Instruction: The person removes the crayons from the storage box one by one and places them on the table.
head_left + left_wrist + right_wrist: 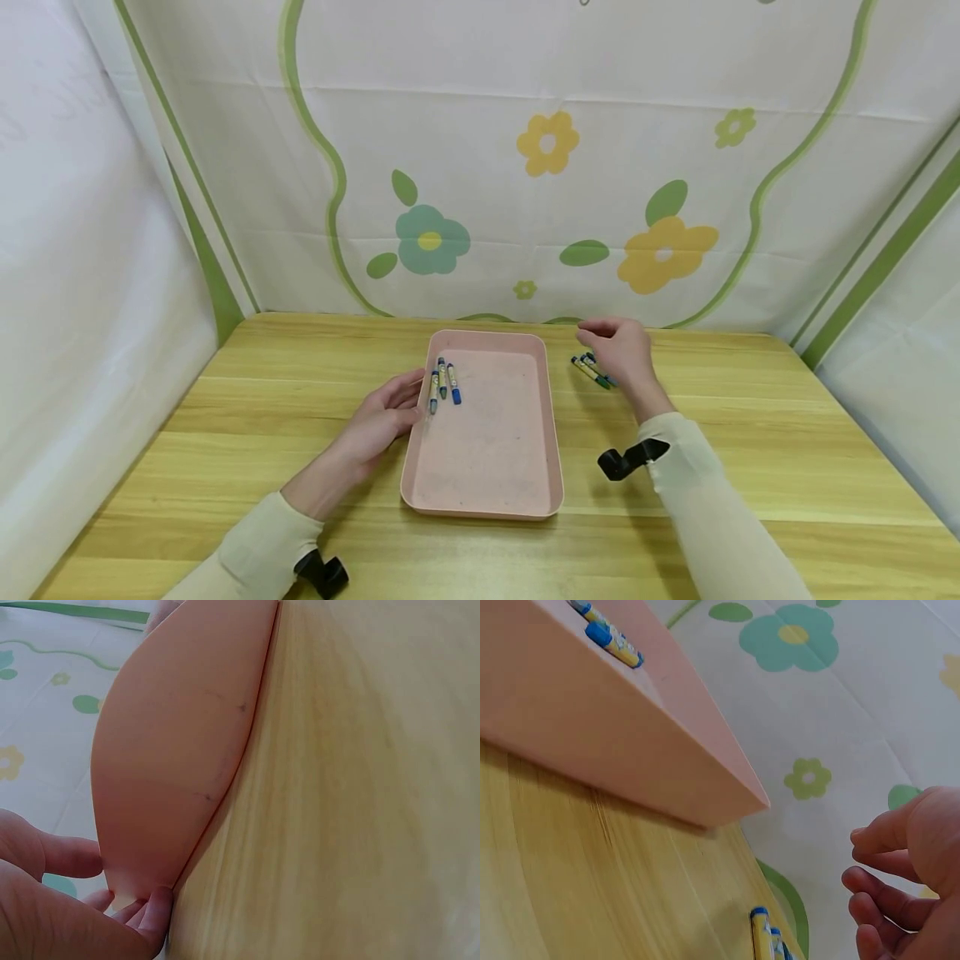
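A pink rectangular tray (495, 450) lies on the wooden table. My left hand (378, 425) grips its left side, thumb at the rim and fingers against the outer wall, as the left wrist view shows close up on the tray wall (172, 750). Three crayons (454, 385) with blue ends and yellow printed wrappers lie inside the tray near that side. Beyond the tray's right edge, my right hand (622, 354) hovers over several similar crayons (591, 372) on the table. Its fingers are loosely bent, thumb close to the forefinger, with nothing seen between them in the right wrist view.
A white cloth (465, 150) printed with flowers hangs along the table's back edge, and further white sheets stand at both sides. Table surface (750, 467) extends around the tray. Black wrist mounts (633, 458) sit on both sleeves.
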The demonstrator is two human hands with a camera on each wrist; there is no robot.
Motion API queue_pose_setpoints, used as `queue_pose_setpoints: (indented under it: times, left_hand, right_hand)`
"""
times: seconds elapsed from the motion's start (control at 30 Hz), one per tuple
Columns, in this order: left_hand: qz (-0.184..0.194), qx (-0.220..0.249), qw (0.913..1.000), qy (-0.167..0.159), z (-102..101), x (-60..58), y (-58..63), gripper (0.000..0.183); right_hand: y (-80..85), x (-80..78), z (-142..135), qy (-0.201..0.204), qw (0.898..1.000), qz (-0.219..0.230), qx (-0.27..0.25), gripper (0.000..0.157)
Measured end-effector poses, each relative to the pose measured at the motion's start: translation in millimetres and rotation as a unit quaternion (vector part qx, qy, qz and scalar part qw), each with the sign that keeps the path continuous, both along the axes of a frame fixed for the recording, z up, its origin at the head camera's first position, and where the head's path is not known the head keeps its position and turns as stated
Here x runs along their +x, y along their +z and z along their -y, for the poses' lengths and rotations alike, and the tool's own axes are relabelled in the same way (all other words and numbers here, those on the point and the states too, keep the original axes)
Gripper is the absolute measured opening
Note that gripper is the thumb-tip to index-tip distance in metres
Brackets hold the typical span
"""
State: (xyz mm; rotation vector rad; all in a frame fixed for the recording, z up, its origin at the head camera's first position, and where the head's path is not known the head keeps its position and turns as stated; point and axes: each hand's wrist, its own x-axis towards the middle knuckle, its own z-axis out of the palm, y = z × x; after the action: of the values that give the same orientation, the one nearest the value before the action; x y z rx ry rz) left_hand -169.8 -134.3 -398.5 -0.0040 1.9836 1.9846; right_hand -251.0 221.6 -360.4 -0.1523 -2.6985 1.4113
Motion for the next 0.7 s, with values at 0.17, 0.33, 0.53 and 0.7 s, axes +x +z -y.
queue_pose_setpoints:
  times: [0.17,0.33,0.53,0.7]
  left_hand:
    - [0.001,-0.003,1.0000,-0.001,-0.1,0.7,1.0,0.066]
    - [0.001,-0.004,1.0000,-0.001,0.2,0.6,0.7,0.066]
    - [0.000,0.006,1.0000,-0.001,-0.1,-0.5,-0.6,0.066]
    - [0.000,0.008,1.0000,-0.001,-0.1,-1.2,-0.7,0.066]
  right_hand:
    - [2.2,-2.3,17.7,0.018,1.000,-0.016,0.005,0.034]
    - [5.5,-3.8,39.0,0.032,0.999,-0.025,0.011,0.031]
    - [10.3,-4.7,61.9,0.047,0.999,-0.025,0.009,0.028]
    - [14.6,-5.0,77.7,0.063,0.998,-0.029,0.007,0.027]
